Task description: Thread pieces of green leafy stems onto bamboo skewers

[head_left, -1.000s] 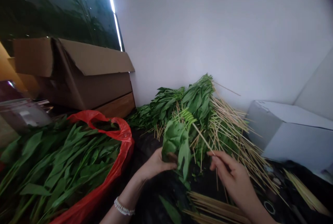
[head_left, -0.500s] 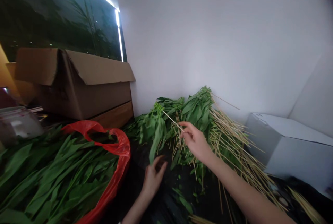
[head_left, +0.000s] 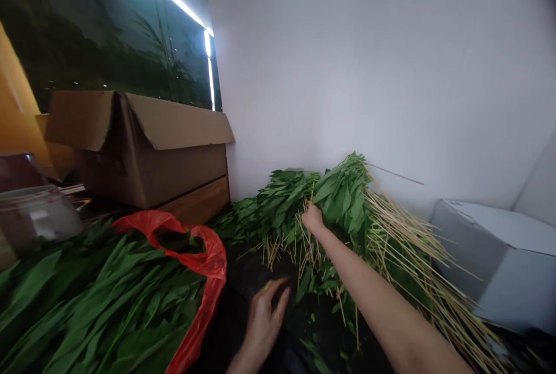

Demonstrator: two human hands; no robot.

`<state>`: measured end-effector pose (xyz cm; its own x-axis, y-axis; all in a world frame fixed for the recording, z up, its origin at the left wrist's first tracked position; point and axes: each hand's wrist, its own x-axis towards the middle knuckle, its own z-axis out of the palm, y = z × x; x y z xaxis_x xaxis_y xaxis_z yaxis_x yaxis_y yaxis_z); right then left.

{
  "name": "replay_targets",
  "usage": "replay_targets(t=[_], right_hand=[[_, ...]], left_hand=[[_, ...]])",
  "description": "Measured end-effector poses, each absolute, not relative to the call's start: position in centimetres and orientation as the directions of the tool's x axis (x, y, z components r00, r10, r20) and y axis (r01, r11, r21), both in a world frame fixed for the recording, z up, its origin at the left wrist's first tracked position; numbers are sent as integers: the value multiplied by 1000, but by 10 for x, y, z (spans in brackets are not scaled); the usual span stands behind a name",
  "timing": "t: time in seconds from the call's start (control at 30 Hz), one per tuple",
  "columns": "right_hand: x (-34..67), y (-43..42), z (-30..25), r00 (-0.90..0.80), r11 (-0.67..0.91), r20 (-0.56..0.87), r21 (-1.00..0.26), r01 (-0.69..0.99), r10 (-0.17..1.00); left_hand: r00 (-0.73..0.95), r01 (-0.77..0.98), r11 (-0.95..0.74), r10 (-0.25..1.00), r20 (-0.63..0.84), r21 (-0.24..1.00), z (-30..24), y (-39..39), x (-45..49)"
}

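Observation:
My right hand [head_left: 313, 218] is stretched far forward into a heap of green leaves threaded on thin bamboo skewers [head_left: 347, 206] that leans against the white wall. Its fingers are buried among the leaves and skewer ends, so their grip is hidden. My left hand [head_left: 266, 319] lies low on the dark tabletop, fingers extended and loosely apart, holding nothing. It rests between the red bag and the skewer heap.
A red plastic bag [head_left: 204, 264] full of loose long green leaves [head_left: 87, 304] fills the left foreground. Behind it stand a cardboard box [head_left: 147, 148] and a clear container [head_left: 35, 217]. A white box [head_left: 499, 252] sits at the right. Bare skewers [head_left: 434, 281] fan out rightwards.
My right hand carried the skewered leaf bundle away from my left hand and forward onto the heap. My left hand let go of the leaves and dropped to the tabletop.

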<state>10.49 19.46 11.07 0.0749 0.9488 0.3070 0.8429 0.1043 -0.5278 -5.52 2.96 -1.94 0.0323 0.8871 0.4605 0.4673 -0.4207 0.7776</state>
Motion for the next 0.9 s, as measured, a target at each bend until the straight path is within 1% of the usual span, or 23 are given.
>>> replay_targets(t=[0.1,0.2,0.3,0.4,0.47,0.53,0.63,0.67,0.7,0.77,0.8,0.87,0.9], right_hand=[[108,192,108,44,60,215,-454,889,976],[107,182,115,-22,70,130,-373,925,991],[100,160,126,-133,151,79,-297,943,988],[96,120,135,-264,276,81,-247,929,961],[102,82,138,-349,367,113,-238,899,930],[118,38,139,-433,455,140,-253,854,890],[156,-27,133,-537,540,98,-295,788,838],[169,-47,128,-582,573,79,-327,752,809],[183,-65,121,-589,560,44,-370,741,807],[208,-97,102,-532,466,-49,-420,779,845],[219,-110,88,-492,414,-98,-415,811,865],[239,-130,55,-410,335,-159,-355,873,898],[247,-138,36,-378,324,-122,-318,891,918]], left_hand=[[39,461,-431,883,468,776,-18,29,-55],[44,460,-441,878,477,771,-17,30,-56],[29,477,-449,867,497,756,-18,32,-57],[45,528,-476,843,536,704,-20,35,-58],[71,556,-483,839,540,677,-23,38,-58],[96,566,-473,851,516,675,-26,41,-58],[131,570,-450,876,464,687,-31,45,-58],[143,570,-444,882,449,691,-33,46,-58],[154,570,-440,887,436,694,-33,47,-58],[169,572,-434,893,418,696,-34,48,-59],[171,575,-431,895,413,695,-33,49,-59],[163,591,-420,899,407,689,-29,47,-58],[159,601,-415,900,407,683,-25,44,-58]])
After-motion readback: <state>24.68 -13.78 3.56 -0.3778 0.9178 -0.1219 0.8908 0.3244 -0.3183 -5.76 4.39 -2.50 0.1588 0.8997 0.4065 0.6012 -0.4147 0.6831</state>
